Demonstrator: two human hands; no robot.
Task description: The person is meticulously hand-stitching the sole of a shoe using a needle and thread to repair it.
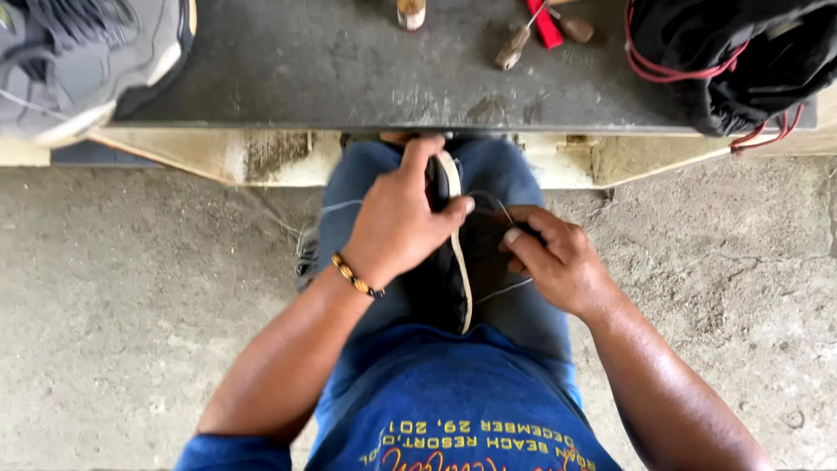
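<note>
A black shoe [445, 262] lies on the person's lap, between the knees in blue jeans [514, 314]. It has a thin pale sole edge that shows as a long light line. The shoe stands on its side, and its long way runs from the person's belly out toward the table [349, 78]. One end points at the table edge. I cannot tell if that end is the toe or the heel.

The left hand [397, 227] is closed around the far end of the shoe, with the thumb pressed on the pale edge. A bead bracelet [353, 276] sits on that wrist. The right hand [558, 262] is just beside the shoe, and its grip pinches a thin thread [504, 290] and something small and dark.

On the dark table, well away, lie a grey sneaker [78, 61], a black bag with red cords [732, 61] and some small tools with wooden handles [513, 48]. Below is a grey concrete floor [131, 305].
</note>
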